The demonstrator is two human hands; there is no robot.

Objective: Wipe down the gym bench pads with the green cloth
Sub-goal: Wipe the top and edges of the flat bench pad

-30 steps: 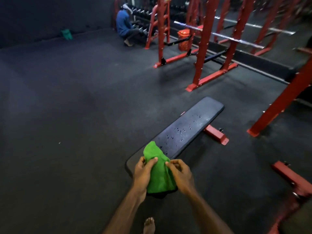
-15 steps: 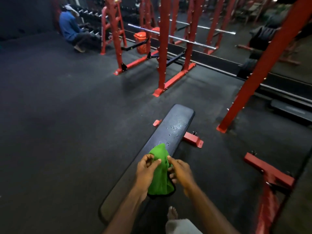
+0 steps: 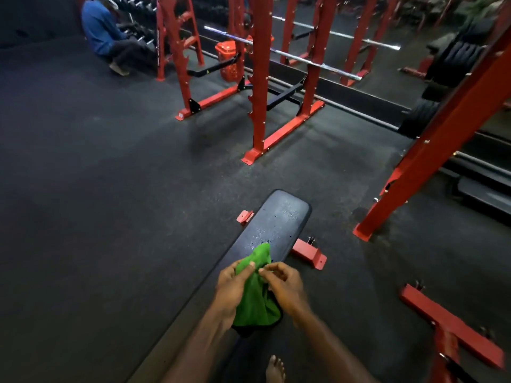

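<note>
Racks (image 3: 260, 78) of red steel stand beyond a black bench (image 3: 276, 225) flecked with droplets. Above its near half hangs the green cloth (image 3: 255, 297), bunched between the left hand (image 3: 232, 288) and right hand (image 3: 284, 288), both pinching its top. No readable writing shows.
</note>
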